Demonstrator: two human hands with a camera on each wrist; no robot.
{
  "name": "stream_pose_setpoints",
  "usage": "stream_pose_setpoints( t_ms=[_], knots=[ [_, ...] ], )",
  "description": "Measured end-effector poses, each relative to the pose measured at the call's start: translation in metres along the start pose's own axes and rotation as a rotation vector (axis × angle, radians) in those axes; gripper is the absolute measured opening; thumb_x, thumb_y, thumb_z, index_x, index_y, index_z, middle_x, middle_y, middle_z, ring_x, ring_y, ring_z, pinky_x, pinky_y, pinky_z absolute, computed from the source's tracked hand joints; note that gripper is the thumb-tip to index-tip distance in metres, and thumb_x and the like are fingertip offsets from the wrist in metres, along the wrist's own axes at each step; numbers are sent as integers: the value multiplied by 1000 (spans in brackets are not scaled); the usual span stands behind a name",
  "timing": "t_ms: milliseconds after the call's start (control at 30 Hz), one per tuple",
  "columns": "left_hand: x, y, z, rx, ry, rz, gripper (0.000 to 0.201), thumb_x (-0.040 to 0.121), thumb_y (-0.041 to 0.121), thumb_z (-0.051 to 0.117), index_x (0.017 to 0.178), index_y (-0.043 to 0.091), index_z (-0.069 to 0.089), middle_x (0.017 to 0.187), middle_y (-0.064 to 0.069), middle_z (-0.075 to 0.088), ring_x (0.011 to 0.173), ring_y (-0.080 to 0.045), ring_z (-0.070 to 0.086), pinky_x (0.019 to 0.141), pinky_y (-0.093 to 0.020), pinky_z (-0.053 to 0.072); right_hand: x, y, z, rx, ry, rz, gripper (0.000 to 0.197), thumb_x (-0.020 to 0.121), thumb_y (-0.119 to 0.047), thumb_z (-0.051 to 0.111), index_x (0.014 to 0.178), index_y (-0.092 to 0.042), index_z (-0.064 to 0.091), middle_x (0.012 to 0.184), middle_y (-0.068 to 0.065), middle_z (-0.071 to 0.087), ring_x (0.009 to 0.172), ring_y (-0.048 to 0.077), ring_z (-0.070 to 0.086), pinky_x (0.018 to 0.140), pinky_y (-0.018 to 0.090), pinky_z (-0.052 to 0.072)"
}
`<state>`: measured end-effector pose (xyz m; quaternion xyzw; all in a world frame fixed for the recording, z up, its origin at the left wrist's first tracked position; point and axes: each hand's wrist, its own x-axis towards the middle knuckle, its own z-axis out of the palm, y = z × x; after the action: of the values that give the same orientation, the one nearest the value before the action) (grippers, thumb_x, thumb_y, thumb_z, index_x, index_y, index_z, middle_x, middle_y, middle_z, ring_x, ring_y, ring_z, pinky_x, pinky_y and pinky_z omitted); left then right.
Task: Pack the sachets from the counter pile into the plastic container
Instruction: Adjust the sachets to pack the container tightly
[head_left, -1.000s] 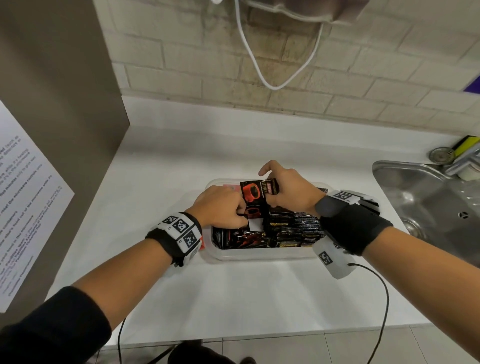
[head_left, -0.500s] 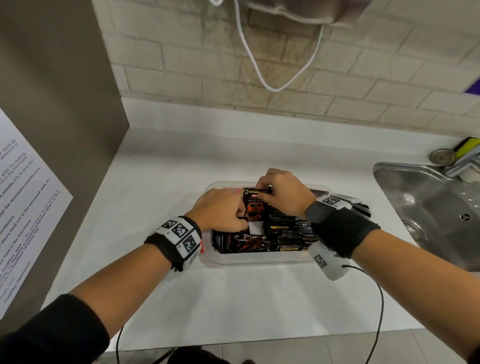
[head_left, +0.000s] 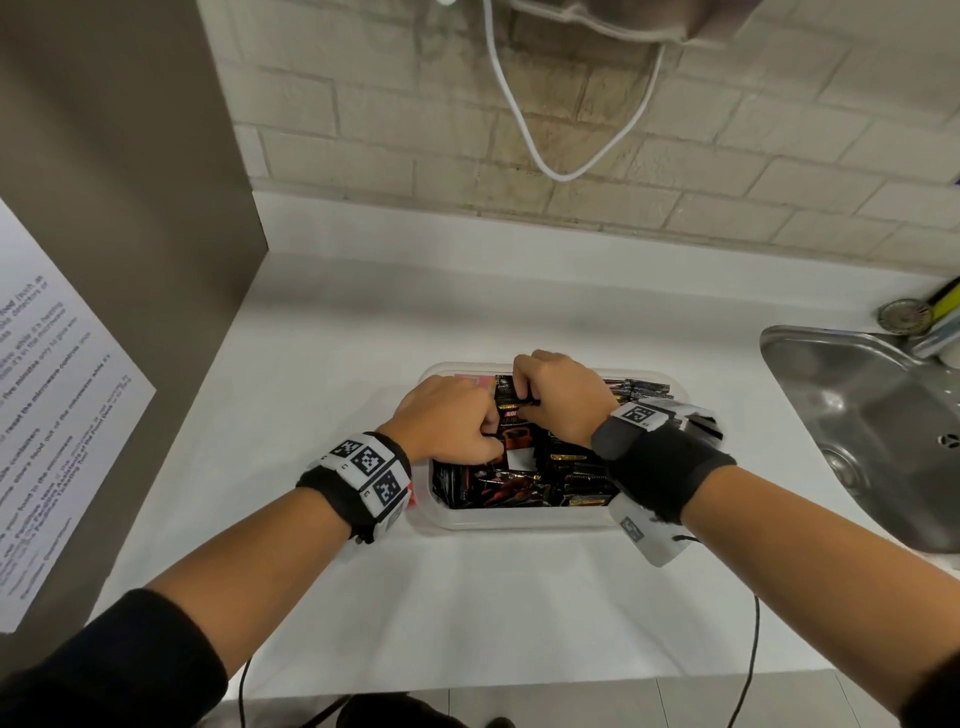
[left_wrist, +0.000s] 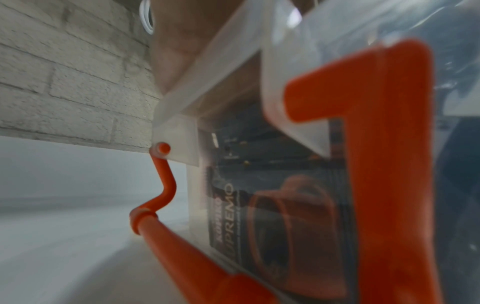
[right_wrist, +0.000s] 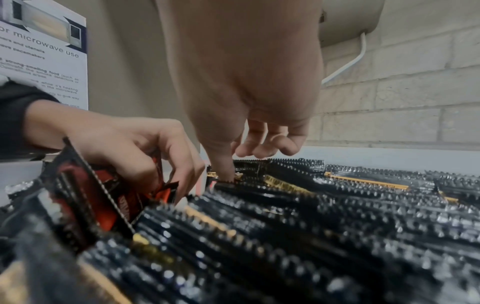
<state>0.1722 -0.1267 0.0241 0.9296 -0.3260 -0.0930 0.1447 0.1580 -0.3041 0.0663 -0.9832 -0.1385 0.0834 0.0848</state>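
A clear plastic container (head_left: 519, 525) sits mid-counter, packed with upright black and gold sachets (head_left: 576, 467). Between my hands a black and orange sachet (head_left: 519, 439) stands low among the others. My right hand (head_left: 524, 400) pinches its top edge, and in the right wrist view the thumb (right_wrist: 223, 164) presses down on that serrated edge (right_wrist: 226, 183). My left hand (head_left: 488, 441) curls round red and black sachets (right_wrist: 85, 195) at the container's left end. The left wrist view shows the container wall (left_wrist: 207, 67), its orange latch (left_wrist: 389, 144) and a sachet (left_wrist: 272, 216) behind the plastic.
A steel sink (head_left: 883, 415) lies to the right. A grey cabinet side with a printed notice (head_left: 62, 389) stands on the left. A white cable (head_left: 561, 176) hangs down the brick wall behind. White counter (head_left: 467, 613) stretches to the front edge.
My right hand has brought the black and orange sachet down from above the container into the row. My left hand has stayed at the left end.
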Motion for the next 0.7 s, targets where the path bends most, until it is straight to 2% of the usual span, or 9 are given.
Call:
stream_pose_setpoints(
  t_ms=[100,200,333,433,533,700],
  knots=[
    [1,-1,0,-1,-2,2,30,69,44,52,64,18,65,58,0,60,53,-15,48,56,-27,43,0,0,1,-8,-18,-4,13,86,-17,71,92,-18,59,87,-6,48,81,17,47,65,28,33],
    [2,-1,2,-4,3,-1,29,69,44,54,63,18,64,58,0,59,52,-14,46,55,-27,43,-1,1,0,2,-11,-5,12,86,-18,72,93,-19,62,86,-8,48,80,16,48,65,28,34],
    [1,-2,2,-6,2,-12,21,73,40,59,64,22,64,54,4,55,53,-11,48,54,-25,39,-6,-2,-5,79,-46,-37,11,84,-19,71,95,-17,68,77,-10,54,76,15,54,65,29,43],
    [1,-3,1,-41,16,-20,17,72,37,62,60,25,57,52,8,50,54,-7,47,51,-23,30,-10,-9,-9,99,-106,-19,16,83,-27,70,98,-21,72,82,-6,69,75,12,59,64,25,44],
    [-1,-2,0,-68,21,-17,12,71,33,61,61,26,58,54,10,51,56,-7,47,51,-23,29,-15,-14,-10,122,-178,-8,17,82,-33,71,97,-24,75,85,-7,73,78,10,65,72,26,51],
    [-1,-2,1,-75,26,-18,24,71,35,60,53,26,47,51,5,47,55,-11,46,51,-25,28,-19,-18,-10,195,-227,-27,14,82,-28,72,92,-18,77,86,-4,76,81,14,69,78,31,55]
  ],
)
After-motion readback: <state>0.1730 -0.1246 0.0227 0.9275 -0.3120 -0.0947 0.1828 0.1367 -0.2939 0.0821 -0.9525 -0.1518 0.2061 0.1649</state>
